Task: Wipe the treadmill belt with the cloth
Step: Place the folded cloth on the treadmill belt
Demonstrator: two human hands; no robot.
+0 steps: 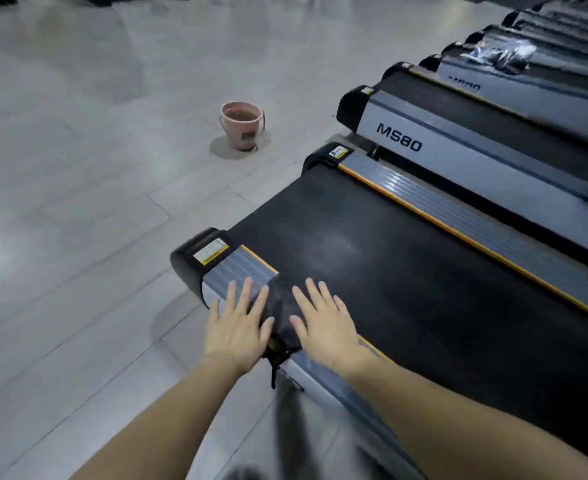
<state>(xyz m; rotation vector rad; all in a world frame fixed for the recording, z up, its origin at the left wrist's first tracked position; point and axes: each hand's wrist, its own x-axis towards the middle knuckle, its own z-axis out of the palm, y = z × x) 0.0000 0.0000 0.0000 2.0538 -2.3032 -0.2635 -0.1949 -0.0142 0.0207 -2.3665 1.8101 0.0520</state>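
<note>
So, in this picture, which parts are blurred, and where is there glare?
Head view: the dark shape at the bottom edge and the far treadmills are smeared; glare lies on the floor and faintly on the belt; both hands, left and right, look fairly sharp.

A gym or fitness-equipment showroom: a row of treadmills [476, 140] runs side by side toward the upper right of the frame, on a pale tiled floor [78, 202] holding a pink bucket [242, 124].

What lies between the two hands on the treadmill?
In the head view, the dark cloth lies between the left hand and right hand, over the side rail at the belt edge.
</note>
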